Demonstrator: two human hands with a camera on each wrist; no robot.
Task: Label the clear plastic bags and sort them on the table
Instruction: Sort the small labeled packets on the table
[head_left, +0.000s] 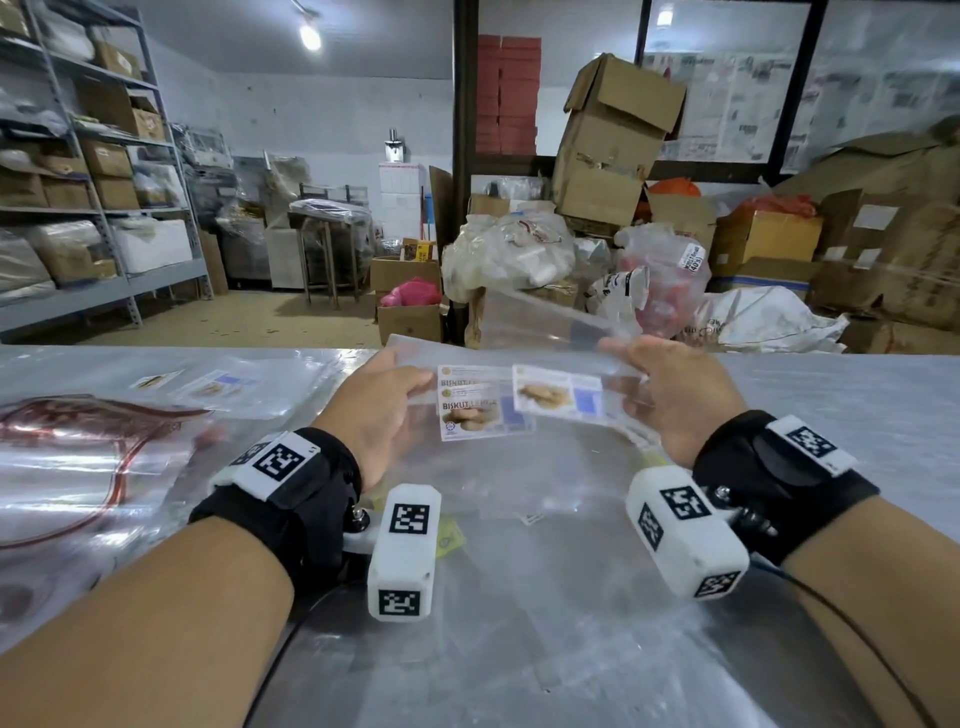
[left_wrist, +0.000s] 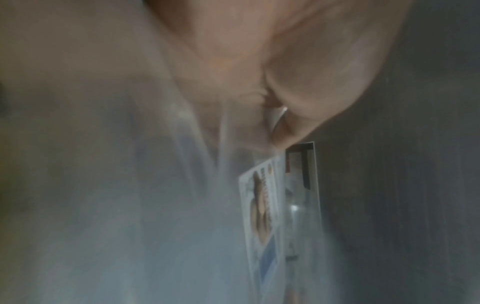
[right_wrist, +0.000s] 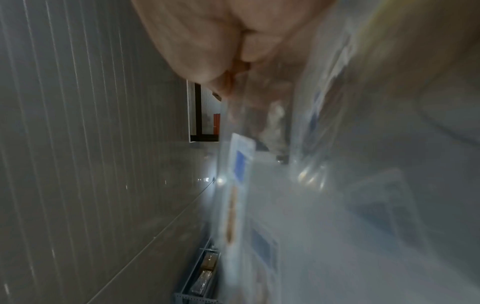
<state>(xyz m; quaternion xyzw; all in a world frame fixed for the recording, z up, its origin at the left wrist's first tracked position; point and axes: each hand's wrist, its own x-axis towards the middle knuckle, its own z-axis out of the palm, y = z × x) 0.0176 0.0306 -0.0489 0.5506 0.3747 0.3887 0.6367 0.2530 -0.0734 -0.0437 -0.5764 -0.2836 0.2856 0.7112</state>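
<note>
I hold a clear plastic bag (head_left: 540, 332) up over the middle of the steel table (head_left: 831, 395), one hand at each side. My left hand (head_left: 387, 392) pinches its left edge and my right hand (head_left: 660, 384) pinches its right edge. A biscuit label (head_left: 558, 391) with a blue panel sits on the held bag. Under it lie more clear bags with "BISKUT" labels (head_left: 470, 410). In the left wrist view the label (left_wrist: 262, 207) shows edge-on below my thumb. The right wrist view is blurred, showing the label (right_wrist: 240, 164) through plastic.
Labelled clear bags (head_left: 218, 387) lie at the table's far left, with a red-trimmed bag (head_left: 88, 441) nearer me. A small yellow scrap (head_left: 449, 538) lies by my left wrist. Boxes and stuffed plastic sacks (head_left: 509, 254) stand behind the table; shelving (head_left: 93, 171) lines the left wall.
</note>
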